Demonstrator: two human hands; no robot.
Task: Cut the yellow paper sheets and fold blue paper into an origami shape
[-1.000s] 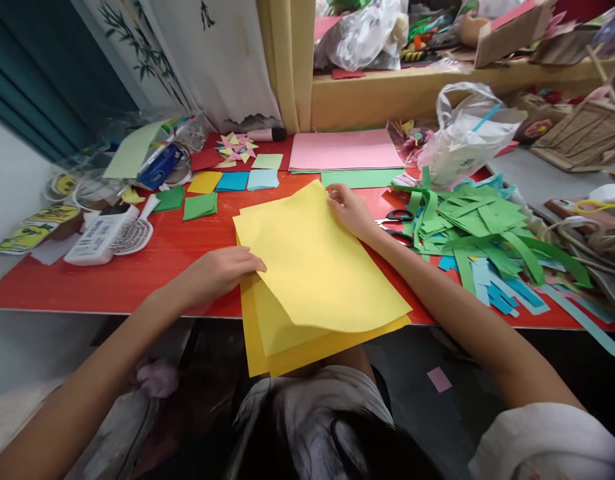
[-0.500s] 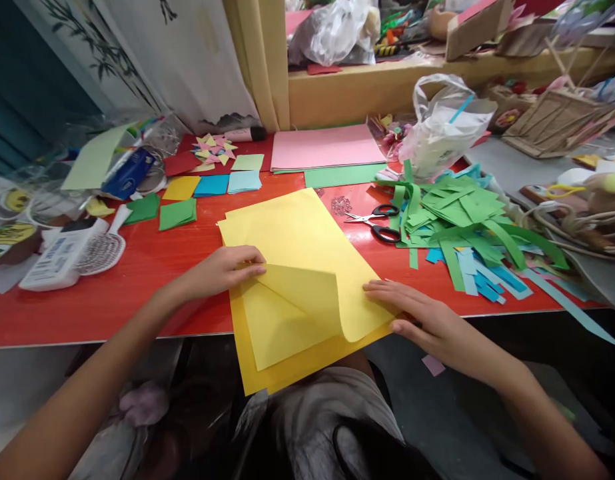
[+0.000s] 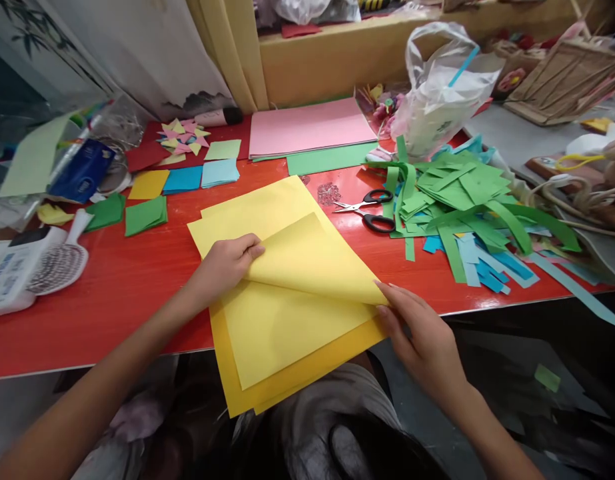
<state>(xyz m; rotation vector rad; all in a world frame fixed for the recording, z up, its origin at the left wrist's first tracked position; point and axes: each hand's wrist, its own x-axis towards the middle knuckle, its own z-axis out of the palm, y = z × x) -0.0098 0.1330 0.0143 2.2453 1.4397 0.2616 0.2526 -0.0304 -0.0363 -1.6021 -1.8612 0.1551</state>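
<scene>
A sheet of light yellow paper (image 3: 307, 257) is folded over on itself, its loose part bent up and away from me. My left hand (image 3: 234, 263) pinches the edge of this sheet on its left side. At the right end of the bend, my right hand (image 3: 420, 327) has the paper between thumb and fingers. More light yellow sheets lie under it, and darker yellow paper (image 3: 242, 399) shows below, jutting over the table's front edge above my lap. Black-handled scissors (image 3: 372, 212) lie partly spread, beyond the paper to the right.
Green paper strips and pieces (image 3: 464, 190) are heaped at the right, with blue strips (image 3: 492, 273). Pink sheets (image 3: 307, 130) lie at the back. Small coloured squares (image 3: 182, 180), a hairbrush (image 3: 62, 263) and a paper star (image 3: 184, 137) are on the left. A plastic bag (image 3: 442, 87) stands behind the strips.
The loose part of the yellow sheet has been lifted and folded further away from me. My right hand has closed on its right edge. The view has shifted slightly.
</scene>
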